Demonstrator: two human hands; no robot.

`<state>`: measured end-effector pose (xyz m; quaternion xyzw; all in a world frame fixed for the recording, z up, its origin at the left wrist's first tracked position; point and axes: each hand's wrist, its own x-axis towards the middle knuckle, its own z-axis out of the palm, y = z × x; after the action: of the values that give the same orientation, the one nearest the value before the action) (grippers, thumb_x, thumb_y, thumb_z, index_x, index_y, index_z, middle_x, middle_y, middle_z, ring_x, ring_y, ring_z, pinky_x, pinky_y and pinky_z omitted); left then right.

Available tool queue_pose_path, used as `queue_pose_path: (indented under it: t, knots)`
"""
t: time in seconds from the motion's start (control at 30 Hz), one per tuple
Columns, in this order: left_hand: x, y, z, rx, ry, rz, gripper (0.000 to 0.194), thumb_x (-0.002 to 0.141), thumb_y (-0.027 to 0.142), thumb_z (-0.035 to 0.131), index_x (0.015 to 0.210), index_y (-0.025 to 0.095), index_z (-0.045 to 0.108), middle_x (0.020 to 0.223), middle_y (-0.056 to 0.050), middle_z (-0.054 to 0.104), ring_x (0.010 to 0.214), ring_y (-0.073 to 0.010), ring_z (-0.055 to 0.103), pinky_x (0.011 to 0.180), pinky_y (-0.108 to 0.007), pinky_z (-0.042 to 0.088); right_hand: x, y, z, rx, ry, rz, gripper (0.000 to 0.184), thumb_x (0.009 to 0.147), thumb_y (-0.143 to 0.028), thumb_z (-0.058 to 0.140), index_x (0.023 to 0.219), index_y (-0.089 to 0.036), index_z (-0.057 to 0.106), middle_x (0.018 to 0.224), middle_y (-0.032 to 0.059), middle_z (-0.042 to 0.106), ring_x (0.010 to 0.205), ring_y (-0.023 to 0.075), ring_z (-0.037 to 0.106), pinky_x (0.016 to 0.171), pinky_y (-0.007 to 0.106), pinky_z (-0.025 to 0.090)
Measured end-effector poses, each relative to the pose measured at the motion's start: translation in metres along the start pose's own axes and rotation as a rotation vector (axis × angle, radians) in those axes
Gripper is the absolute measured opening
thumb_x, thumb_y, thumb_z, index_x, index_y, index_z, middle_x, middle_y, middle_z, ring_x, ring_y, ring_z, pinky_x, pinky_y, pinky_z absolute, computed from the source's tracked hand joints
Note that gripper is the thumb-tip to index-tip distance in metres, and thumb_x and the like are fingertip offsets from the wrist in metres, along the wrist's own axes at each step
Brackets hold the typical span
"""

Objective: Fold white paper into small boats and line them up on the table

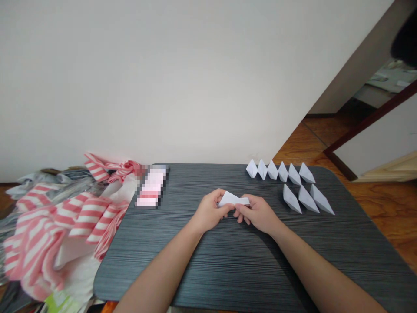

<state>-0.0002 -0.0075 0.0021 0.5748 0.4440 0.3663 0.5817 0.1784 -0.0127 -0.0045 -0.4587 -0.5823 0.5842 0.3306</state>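
Between both hands, above the middle of the dark table (208, 278), is a folded piece of white paper (229, 198). My left hand (211, 211) pinches its left side, thumb along the lower edge. Its right end is gripped by my right hand (257, 213), with the thumb near the left thumb and the other fingers curled underneath. The paper has a peaked upper left part and a narrow strip to the right. At the table's back right stand folded white paper boats (273, 170) in a row, and a shorter row of three paper boats (308, 200) lies nearer.
A blurred-out pink and white rectangular item (152, 187) lies at the table's back left. Left of the table is a heap of red-and-white striped cloth (35, 243) and plastic bags. A white wall (182, 87) rises behind; wooden floor (381, 217) shows at right.
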Motion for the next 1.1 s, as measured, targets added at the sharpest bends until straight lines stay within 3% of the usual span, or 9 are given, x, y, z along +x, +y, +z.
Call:
queue_pose_path:
  t: [0.17, 0.33, 0.63, 0.9, 1.1]
  knots:
    - [0.001, -0.002, -0.001, -0.025, 0.011, -0.012, 0.027, 0.075, 0.032, 0.062, 0.095, 0.015, 0.054, 0.073, 0.0, 0.06, 0.049, -0.0061, 0.05, 0.041, -0.015, 0.036, -0.001, 0.0, -0.003, 0.0, 0.024, 0.011, 0.022, 0.083, -0.035, 0.057, 0.076, -0.016, 0.052, 0.066, 0.0037, 0.067, 0.047, 0.0104, 0.058, 0.035, 0.018, 0.037]
    - [0.001, 0.0, -0.004, -0.029, 0.023, -0.01, 0.025, 0.075, 0.032, 0.062, 0.093, 0.016, 0.055, 0.061, 0.003, 0.054, 0.047, -0.0064, 0.049, 0.042, -0.016, 0.038, -0.001, -0.002, -0.005, 0.018, 0.05, 0.015, 0.025, 0.082, -0.039, 0.057, 0.074, -0.016, 0.052, 0.065, 0.0035, 0.067, 0.042, 0.0091, 0.055, 0.035, 0.019, 0.036]
    - [0.0, 0.002, -0.006, -0.075, 0.051, -0.028, 0.029, 0.073, 0.032, 0.065, 0.095, 0.015, 0.056, 0.057, 0.004, 0.054, 0.045, -0.0069, 0.049, 0.042, -0.017, 0.04, -0.001, -0.005, -0.006, 0.044, 0.055, 0.015, 0.027, 0.081, -0.04, 0.059, 0.072, -0.015, 0.053, 0.063, 0.0039, 0.067, 0.042, 0.0096, 0.056, 0.035, 0.019, 0.036]
    - [0.004, 0.0, -0.009, -0.116, 0.088, -0.039, 0.026, 0.073, 0.034, 0.065, 0.088, 0.013, 0.058, 0.066, -0.001, 0.062, 0.047, -0.0077, 0.053, 0.045, -0.019, 0.042, -0.001, -0.003, -0.009, 0.077, 0.092, 0.005, 0.027, 0.082, -0.04, 0.059, 0.071, -0.015, 0.055, 0.059, 0.0035, 0.065, 0.04, 0.009, 0.053, 0.035, 0.019, 0.035]
    - [0.005, -0.003, -0.01, -0.106, 0.079, -0.048, 0.027, 0.074, 0.033, 0.065, 0.09, 0.012, 0.058, 0.059, 0.001, 0.059, 0.047, -0.0082, 0.052, 0.045, -0.019, 0.041, 0.0, 0.0, -0.01, 0.104, 0.095, 0.0, 0.027, 0.082, -0.039, 0.059, 0.072, -0.015, 0.054, 0.061, 0.0037, 0.066, 0.042, 0.0096, 0.055, 0.035, 0.019, 0.036]
